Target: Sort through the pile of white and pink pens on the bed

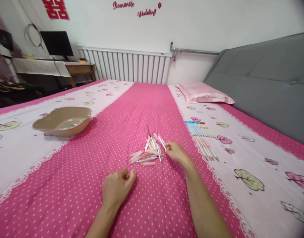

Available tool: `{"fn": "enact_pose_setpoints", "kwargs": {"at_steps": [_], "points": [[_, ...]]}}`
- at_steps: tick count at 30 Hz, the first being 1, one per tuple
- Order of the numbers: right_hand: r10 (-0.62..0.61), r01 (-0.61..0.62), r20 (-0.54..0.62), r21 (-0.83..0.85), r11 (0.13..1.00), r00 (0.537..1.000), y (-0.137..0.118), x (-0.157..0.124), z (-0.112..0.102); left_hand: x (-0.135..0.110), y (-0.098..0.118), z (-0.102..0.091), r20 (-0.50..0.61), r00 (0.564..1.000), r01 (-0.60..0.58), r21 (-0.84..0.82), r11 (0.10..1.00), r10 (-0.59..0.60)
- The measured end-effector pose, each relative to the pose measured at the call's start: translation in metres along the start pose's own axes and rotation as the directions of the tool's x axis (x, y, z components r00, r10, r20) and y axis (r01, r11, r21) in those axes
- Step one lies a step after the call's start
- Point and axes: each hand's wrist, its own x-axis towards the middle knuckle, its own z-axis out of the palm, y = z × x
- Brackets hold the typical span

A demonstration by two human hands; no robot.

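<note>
A loose pile of pink and white pens (148,153), some possibly only pen parts, lies on the pink dotted bedspread. At its right edge, my right hand (176,152) pinches the near end of a slim white-and-pink pen (162,141) between thumb and fingers. The pen points away from me, tilted left. My left hand (118,186) rests on the bedspread just left and in front of the pile. Its fingers are loosely curled, with a gap between thumb and forefinger and nothing visible in it. Right of my right hand lie a row of blue and brown-topped pens (199,129) and several pale pens (206,149).
A beige plastic basin (64,122) with some small white pieces inside stands at the left. A pink pillow (203,92) lies at the back right, beside the grey headboard (263,79). Beyond the bed are a white radiator (127,66) and a desk with a monitor (57,43).
</note>
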Motion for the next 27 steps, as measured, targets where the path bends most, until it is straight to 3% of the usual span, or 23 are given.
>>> {"fn": "enact_pose_setpoints", "kwargs": {"at_steps": [19,27], "points": [[-0.007,0.007,-0.008,-0.012,1.000,1.000,0.0005,0.0004,0.0004,0.0009,-0.0005,0.0004,0.013,1.000,0.007,-0.003,1.000,-0.007],[-0.017,0.017,0.007,-0.019,1.000,1.000,-0.0025,-0.0021,-0.0007,-0.0009,0.0008,-0.0006,-0.121,0.992,0.012,-0.060,0.998,-0.020]]}}
